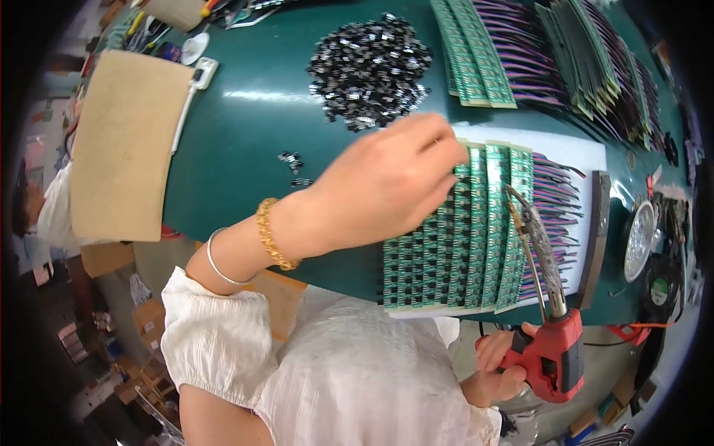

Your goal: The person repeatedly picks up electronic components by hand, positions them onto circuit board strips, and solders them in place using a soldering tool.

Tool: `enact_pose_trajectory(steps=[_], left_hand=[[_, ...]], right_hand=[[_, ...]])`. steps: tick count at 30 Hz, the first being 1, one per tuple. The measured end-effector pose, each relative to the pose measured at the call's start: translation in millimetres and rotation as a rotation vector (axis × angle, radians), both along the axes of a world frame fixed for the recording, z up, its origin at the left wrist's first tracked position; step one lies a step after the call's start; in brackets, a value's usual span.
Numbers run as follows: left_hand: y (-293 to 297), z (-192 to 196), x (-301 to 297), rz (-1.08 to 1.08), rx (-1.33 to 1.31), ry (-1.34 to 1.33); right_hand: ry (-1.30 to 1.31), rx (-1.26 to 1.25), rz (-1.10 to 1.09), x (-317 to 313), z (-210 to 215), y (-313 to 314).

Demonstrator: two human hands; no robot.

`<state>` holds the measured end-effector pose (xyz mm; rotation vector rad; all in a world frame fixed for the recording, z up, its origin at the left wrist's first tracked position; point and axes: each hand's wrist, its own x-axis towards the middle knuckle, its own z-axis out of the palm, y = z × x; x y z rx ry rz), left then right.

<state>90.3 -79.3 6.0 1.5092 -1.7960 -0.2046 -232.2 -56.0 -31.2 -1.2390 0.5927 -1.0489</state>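
Observation:
My left hand [390,178] reaches over the upper left part of the green circuit board panels [494,215]. Its fingers are pinched together at the panel edge, and whatever they hold is hidden. Rows of small black parts sit along the panels' left strips. Low at the right, my right hand [498,364] grips a red soldering gun [550,353] by its handle. The gun's long metal barrel points up, its tip over the right strips of the panels. Beyond my left hand lies a heap of small black and silver components [368,70].
Thin coloured wires [558,208] stick out right of the panels, near a dark bar [593,238]. More wired boards [476,52] are stacked at the far right. A round metal dish [639,241] stands at the right edge; a brown board [126,145] lies left.

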Motion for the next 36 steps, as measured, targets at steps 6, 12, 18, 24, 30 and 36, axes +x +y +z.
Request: enact_pose_trajectory(steps=[6, 12, 18, 24, 30, 36], left_hand=[[65.5, 4.3, 77.7, 0.389, 0.126, -0.283], [89.1, -2.2, 76.7, 0.329, 0.200, -0.530], [88.7, -3.8, 74.4, 0.337, 0.284, -0.634], [72.2, -0.8, 72.4, 0.321, 0.071, -0.459], [57.9, 25.8, -61.1, -0.238, -0.220, 0.266], [44.5, 3.1, -101.7, -0.212, -0.402, 0.363]], right_hand=[[0.041, 0.045, -0.127, 8.2, 3.7, 6.7], [0.038, 0.008, -0.088, 14.6, 6.3, 2.7], [-0.011, 0.091, -0.037, 13.6, 11.8, 8.4], [-0.062, 0.199, -0.084, 32.7, 30.2, 10.8], [0.141, 0.320, -0.217, 30.5, 15.4, 16.7], [0.157, 0.346, -0.177, 56.4, 44.8, 7.6]])
